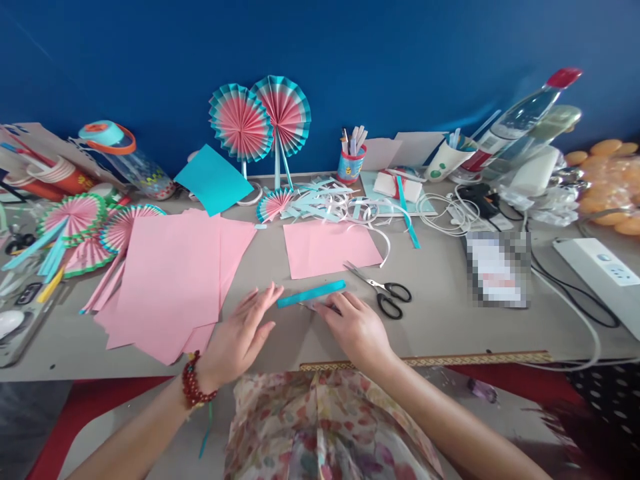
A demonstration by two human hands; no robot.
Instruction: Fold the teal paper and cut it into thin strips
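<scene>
A folded blue paper strip [311, 293] lies at a slight slant on the table in front of me. My left hand [240, 337] is at its left end, fingers stretched out and thumb apart, holding nothing. Curled fingers of my right hand [357, 327] are closed just below the strip's right half. Something thin and pale sticks out from them to the left; what it is I cannot make out. Scissors [384, 291] with black handles rest slightly spread beside my right hand. Beyond the strip lies a pink paper sheet [330, 248].
Pink sheets [170, 273] are stacked at left, near several folded paper fans [73, 220]. Two round fans [283, 117] lean on the blue wall behind paper scraps [325, 200]. A phone [497, 270], white cables [450, 210] and a power strip [605, 273] occupy the right side.
</scene>
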